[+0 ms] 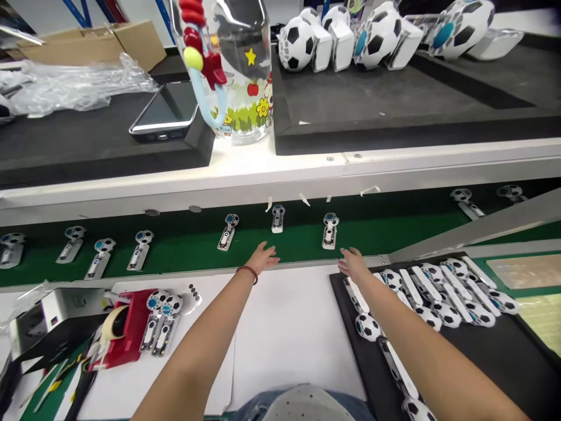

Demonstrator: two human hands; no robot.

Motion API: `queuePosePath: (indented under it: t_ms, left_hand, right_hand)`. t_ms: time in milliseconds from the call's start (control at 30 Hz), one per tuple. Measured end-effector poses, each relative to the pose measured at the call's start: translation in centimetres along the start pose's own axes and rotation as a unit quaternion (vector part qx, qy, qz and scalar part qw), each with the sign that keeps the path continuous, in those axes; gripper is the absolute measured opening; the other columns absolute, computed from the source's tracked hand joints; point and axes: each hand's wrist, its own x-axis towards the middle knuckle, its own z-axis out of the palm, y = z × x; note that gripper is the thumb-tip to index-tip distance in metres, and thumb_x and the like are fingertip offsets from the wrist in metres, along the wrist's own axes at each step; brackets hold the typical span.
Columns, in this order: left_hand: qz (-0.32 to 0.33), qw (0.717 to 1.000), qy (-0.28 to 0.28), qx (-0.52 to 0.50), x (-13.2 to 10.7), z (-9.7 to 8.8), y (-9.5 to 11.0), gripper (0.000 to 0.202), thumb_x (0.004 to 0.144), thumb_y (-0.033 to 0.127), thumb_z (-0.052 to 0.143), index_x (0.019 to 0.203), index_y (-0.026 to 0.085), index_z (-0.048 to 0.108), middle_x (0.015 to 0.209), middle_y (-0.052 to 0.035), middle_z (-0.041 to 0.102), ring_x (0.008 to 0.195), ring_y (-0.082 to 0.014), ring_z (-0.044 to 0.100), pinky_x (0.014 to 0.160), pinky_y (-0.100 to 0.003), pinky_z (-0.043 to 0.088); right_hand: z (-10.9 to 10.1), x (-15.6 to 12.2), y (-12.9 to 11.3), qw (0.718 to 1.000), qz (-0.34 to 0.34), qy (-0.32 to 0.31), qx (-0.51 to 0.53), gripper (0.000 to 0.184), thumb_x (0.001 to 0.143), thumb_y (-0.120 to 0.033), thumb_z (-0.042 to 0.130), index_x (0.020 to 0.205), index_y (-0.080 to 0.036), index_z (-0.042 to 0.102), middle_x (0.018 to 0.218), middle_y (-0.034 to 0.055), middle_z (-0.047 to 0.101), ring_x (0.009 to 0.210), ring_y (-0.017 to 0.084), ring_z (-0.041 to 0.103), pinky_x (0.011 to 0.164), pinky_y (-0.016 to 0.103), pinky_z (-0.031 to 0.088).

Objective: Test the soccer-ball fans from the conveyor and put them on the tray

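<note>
Both arms reach forward over the white work surface (284, 327) to the edge of a green belt (184, 240). My left hand (263, 257) has its fingers stretched apart and holds nothing. Beyond it on the belt lie a soccer-ball-headed white device (228, 232) and another such device (277, 218); their handles show inner parts. My right hand (352, 262) is likewise open with nothing in it, just short of a third device (329, 231). Two more open-handled devices (163, 321) rest on the white surface, left of my left forearm.
A black foam tray (495, 356) with several ball-headed devices sits under my right forearm. At left stand a red tape dispenser (127, 333) and tools. The raised shelf (307, 169) carries a clear decorated bottle (245, 76), a phone (169, 111) and more devices. A slanted bar (473, 225) crosses the belt.
</note>
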Motion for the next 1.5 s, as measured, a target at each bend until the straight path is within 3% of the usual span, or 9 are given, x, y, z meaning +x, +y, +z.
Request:
queuePosePath:
  t_ms: [167, 333, 467, 600, 833, 1067, 1233, 1367, 1500]
  left_hand:
    - [0.002, 0.965, 0.100, 0.241, 1.6, -4.4, -3.1, 0.037, 0.082, 0.029, 0.053, 0.117, 0.017, 0.048, 0.129, -0.0098, 0.042, 0.115, -0.0259, 0.042, 0.095, -0.050, 0.036]
    - [-0.012, 0.905, 0.172, 0.390, 4.0, -10.3, -2.1, 0.044, 0.080, 0.027, 0.056, 0.122, 0.019, 0.045, 0.142, -0.0079, 0.023, 0.129, -0.0321, 0.018, 0.103, -0.059, 0.016]
    - [-0.065, 0.889, 0.174, 0.419, 6.3, -13.0, -0.9, 0.040, 0.079, 0.026, 0.057, 0.117, 0.018, 0.049, 0.140, -0.0087, 0.029, 0.128, -0.0321, 0.023, 0.101, -0.059, 0.019]
    - [-0.073, 0.910, 0.137, 0.384, 7.6, -13.4, -0.7, 0.034, 0.081, 0.028, 0.055, 0.112, 0.016, 0.052, 0.126, -0.0095, 0.045, 0.115, -0.0263, 0.043, 0.094, -0.052, 0.036]
    - [0.054, 0.977, 0.052, 0.202, 4.2, -7.1, -1.8, 0.030, 0.086, 0.034, 0.046, 0.107, 0.014, 0.052, 0.106, -0.0076, 0.056, 0.090, -0.0176, 0.056, 0.078, -0.037, 0.048]
    - [0.169, 0.975, -0.021, 0.142, -9.0, 2.3, -3.5, 0.016, 0.078, 0.028, 0.052, 0.084, 0.021, 0.066, 0.088, -0.0049, 0.048, 0.083, -0.0182, 0.051, 0.080, -0.031, 0.042]
    - [0.214, 0.950, -0.034, 0.225, -16.5, 6.6, -4.2, 0.016, 0.075, 0.020, 0.052, 0.079, 0.022, 0.067, 0.093, -0.0079, 0.043, 0.083, -0.0223, 0.046, 0.078, -0.035, 0.037]
    - [0.230, 0.929, 0.057, 0.285, -19.6, 9.1, -5.5, 0.021, 0.074, 0.014, 0.046, 0.074, 0.022, 0.065, 0.089, -0.0097, 0.045, 0.081, -0.0253, 0.041, 0.074, -0.038, 0.033]
    - [0.225, 0.926, 0.079, 0.292, -21.5, 10.0, -5.8, 0.023, 0.073, 0.011, 0.045, 0.073, 0.023, 0.065, 0.091, -0.0109, 0.047, 0.084, -0.0279, 0.042, 0.076, -0.041, 0.033]
  right_hand:
    - [-0.8, -3.4, 7.8, 0.990, 0.053, -0.095, -0.089, 0.025, 0.080, -0.025, 0.054, 0.103, -0.015, 0.052, 0.096, 0.0049, 0.057, 0.079, 0.016, 0.056, 0.068, 0.032, 0.045]
    - [-0.7, -8.2, 15.1, 0.958, 0.134, -0.207, -0.149, 0.027, 0.059, -0.033, 0.062, 0.082, -0.020, 0.060, 0.078, 0.0021, 0.063, 0.070, 0.017, 0.059, 0.063, 0.028, 0.040]
    - [-1.0, -10.0, 17.1, 0.948, 0.159, -0.231, -0.148, 0.035, 0.055, -0.048, 0.060, 0.082, -0.025, 0.060, 0.086, 0.0032, 0.063, 0.079, 0.020, 0.061, 0.067, 0.029, 0.042]
    - [-1.7, -9.8, 16.1, 0.950, 0.158, -0.229, -0.143, 0.034, 0.057, -0.051, 0.059, 0.082, -0.028, 0.062, 0.089, 0.0039, 0.064, 0.088, 0.023, 0.061, 0.074, 0.031, 0.043]
    - [-0.3, -8.5, 11.5, 0.961, 0.088, -0.217, -0.146, 0.044, 0.064, -0.050, 0.057, 0.100, -0.024, 0.056, 0.105, 0.0084, 0.059, 0.096, 0.024, 0.058, 0.081, 0.034, 0.042]
    - [3.8, -14.0, 1.7, 0.905, -0.155, -0.341, -0.202, 0.048, 0.080, -0.043, 0.047, 0.126, -0.030, 0.044, 0.140, 0.0062, 0.031, 0.122, 0.023, 0.039, 0.100, 0.039, 0.032]
    - [3.7, -17.6, -0.7, 0.891, -0.286, -0.237, -0.262, 0.051, 0.083, -0.041, 0.045, 0.132, -0.037, 0.032, 0.148, -0.0016, -0.009, 0.134, 0.024, 0.016, 0.096, 0.038, 0.039]
    - [2.8, -18.9, 0.1, 0.886, -0.357, -0.158, -0.251, 0.036, 0.082, -0.036, 0.046, 0.119, -0.035, 0.048, 0.144, 0.0011, 0.011, 0.125, 0.024, 0.033, 0.085, 0.035, 0.046]
    - [2.1, -19.5, 0.7, 0.890, -0.401, -0.118, -0.179, 0.026, 0.082, -0.036, 0.047, 0.104, -0.027, 0.057, 0.127, 0.0067, 0.035, 0.107, 0.022, 0.049, 0.084, 0.035, 0.046]
